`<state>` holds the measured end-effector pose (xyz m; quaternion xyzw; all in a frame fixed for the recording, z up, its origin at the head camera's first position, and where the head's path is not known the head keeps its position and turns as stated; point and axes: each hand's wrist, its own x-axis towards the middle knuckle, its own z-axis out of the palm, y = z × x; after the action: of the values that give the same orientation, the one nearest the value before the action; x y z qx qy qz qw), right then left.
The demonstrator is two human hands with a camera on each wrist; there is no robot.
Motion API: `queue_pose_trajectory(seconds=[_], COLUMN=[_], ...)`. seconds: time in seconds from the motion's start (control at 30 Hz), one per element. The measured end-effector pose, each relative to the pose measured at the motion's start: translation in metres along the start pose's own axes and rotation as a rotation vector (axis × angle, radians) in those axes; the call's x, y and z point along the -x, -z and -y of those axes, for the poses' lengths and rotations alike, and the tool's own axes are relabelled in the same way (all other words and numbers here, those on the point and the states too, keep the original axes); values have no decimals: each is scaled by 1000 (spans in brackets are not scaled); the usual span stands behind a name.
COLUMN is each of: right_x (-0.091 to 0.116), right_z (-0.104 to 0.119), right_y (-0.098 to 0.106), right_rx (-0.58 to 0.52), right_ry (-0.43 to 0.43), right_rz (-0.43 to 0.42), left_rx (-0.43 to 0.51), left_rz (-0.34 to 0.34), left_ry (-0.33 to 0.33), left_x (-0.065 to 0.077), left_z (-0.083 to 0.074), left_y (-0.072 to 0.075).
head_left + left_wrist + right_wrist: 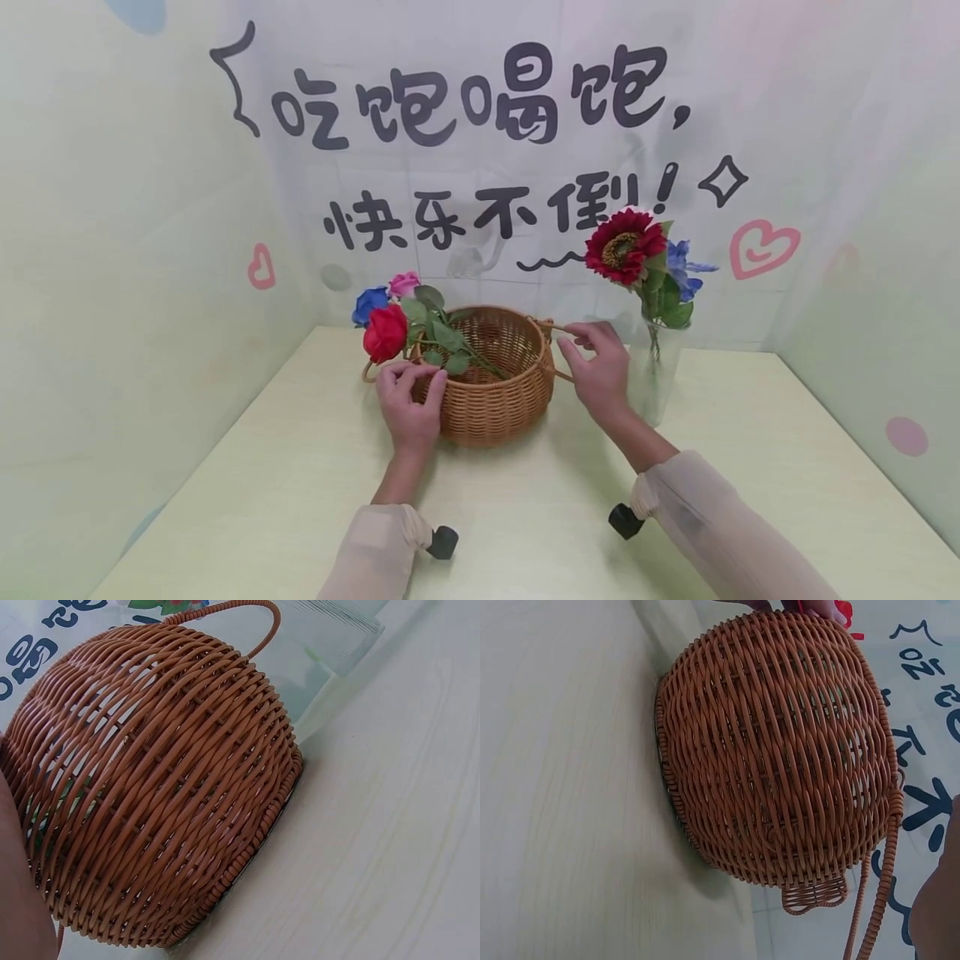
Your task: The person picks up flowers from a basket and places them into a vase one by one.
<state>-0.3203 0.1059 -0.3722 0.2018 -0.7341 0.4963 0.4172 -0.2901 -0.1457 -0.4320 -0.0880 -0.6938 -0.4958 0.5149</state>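
Observation:
A round brown wicker basket [495, 412] stands on the table. Red [386, 333], blue [371, 307] and pink [405, 284] roses lean out over its left rim, their green stems [483, 361] inside the basket. My left hand [408, 412] grips the basket's left rim just below the red rose; part of its hold is hidden. On the other side, my right hand [603, 371] pinches the looped right handle [558, 327] between thumb and fingers. Both wrist views show the woven wall of the basket [165, 780] close up.
Behind my right hand stands a clear glass vase [660, 383] with a dark red flower [626, 247] and a blue flower [686, 268]. A pale tabletop [495, 517] lies under everything. Printed cloth walls [480, 167] enclose the back and sides.

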Motion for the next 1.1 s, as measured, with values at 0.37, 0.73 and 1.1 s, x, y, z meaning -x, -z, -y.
queue_pose_trajectory(seconds=[0.37,0.73,1.1], right_x=[-6,-20,-25], right_z=[7,21,33], right_y=[-13,-32,-49], right_rx=[-9,-23,-65], right_ry=[28,-5,-82], right_rz=[80,226,400], left_rx=[7,10,-8], left_rz=[-12,-13,16], left_ry=[-23,-17,9], left_x=[-1,0,0], left_z=[0,0,0], left_y=[0,0,2])
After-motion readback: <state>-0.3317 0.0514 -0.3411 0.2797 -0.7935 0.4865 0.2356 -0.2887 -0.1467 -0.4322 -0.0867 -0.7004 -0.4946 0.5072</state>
